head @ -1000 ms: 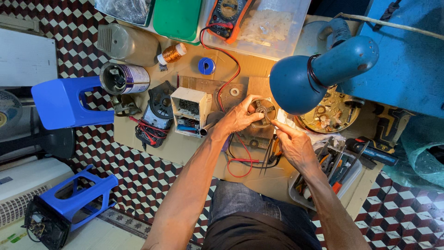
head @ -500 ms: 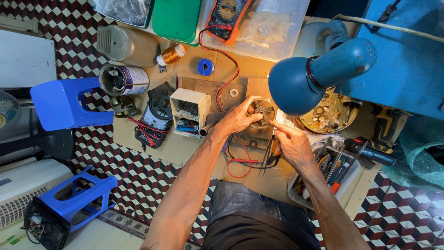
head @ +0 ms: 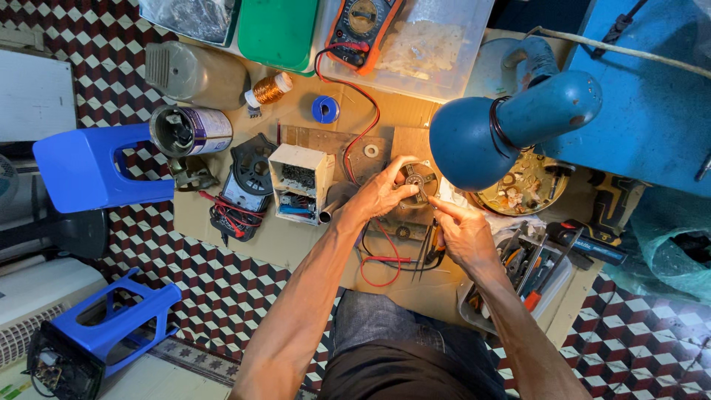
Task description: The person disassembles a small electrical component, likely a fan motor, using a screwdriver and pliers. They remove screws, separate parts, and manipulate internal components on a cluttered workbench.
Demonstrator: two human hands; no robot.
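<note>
Stools of blue plastic stand at the far left on a red-and-white checkered floor; beside them, on a low wooden worktable, lie a metal can, a black meter with red leads and an open white box of circuitry; above these sit a spool of copper wire, a green lid and an orange multimeter; at the centre the left hand curls around a small round motor part, fingers closed on its rim, holding it under the light; the right hand touches the part's lower right edge with its forefinger stretched out, the other fingers loosely bent, gripping nothing I can make out; a blue desk lamp hangs over them; a tray of tools lies at the right.
</note>
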